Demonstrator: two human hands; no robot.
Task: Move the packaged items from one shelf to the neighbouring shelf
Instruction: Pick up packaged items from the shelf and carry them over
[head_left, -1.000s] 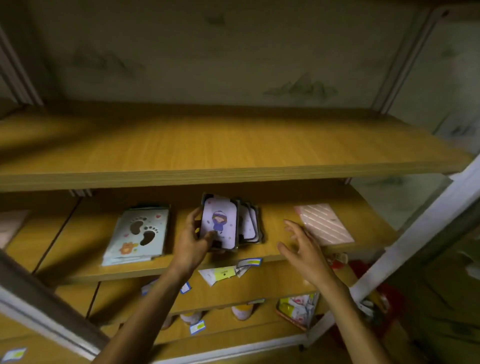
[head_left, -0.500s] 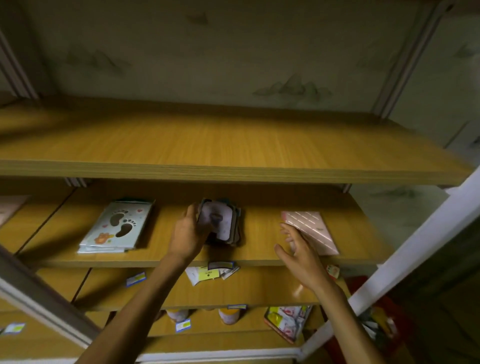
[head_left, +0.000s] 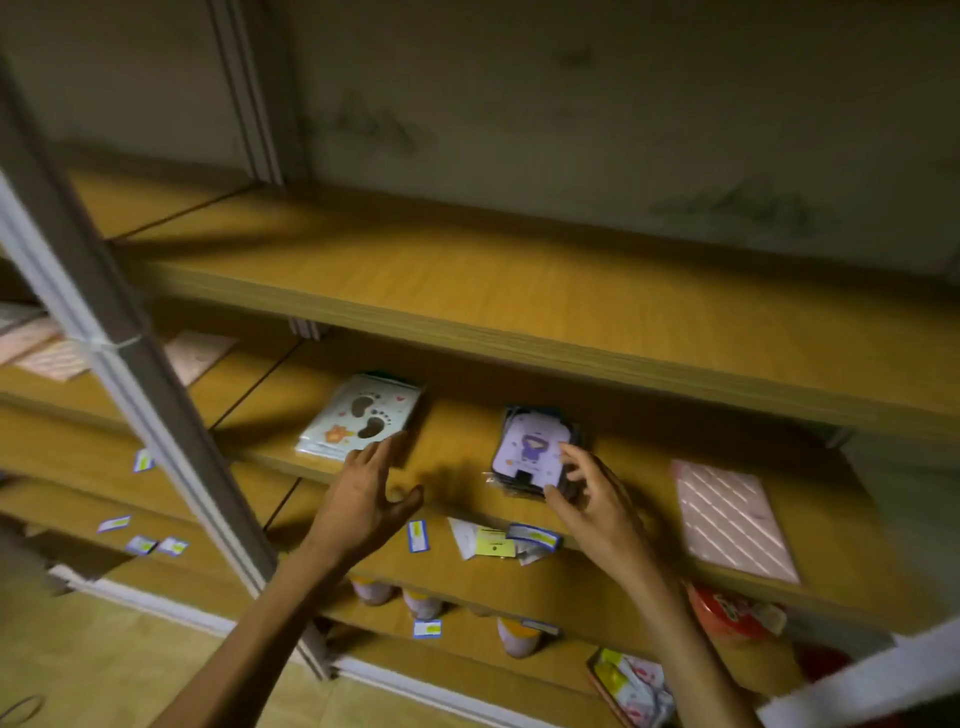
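On the middle wooden shelf lie three lots of packaged items. A stack with a footprint picture is on the left, a stack of purple cartoon packs in the middle, and a pink striped pack on the right. My left hand hovers open, fingers spread, its fingertips at the near right corner of the footprint stack. My right hand curls around the near right side of the purple stack, thumb below and fingers at the edge; the stack rests on the shelf.
A grey-white upright post splits this bay from the left bay, where pink packs lie. The upper shelf overhangs the hands. Price tags hang on the shelf edge. Below are jars and a red packet.
My left hand let go of the purple stack and moved left toward the footprint stack. My right hand moved in from the right and now touches the purple stack. The view swung left.
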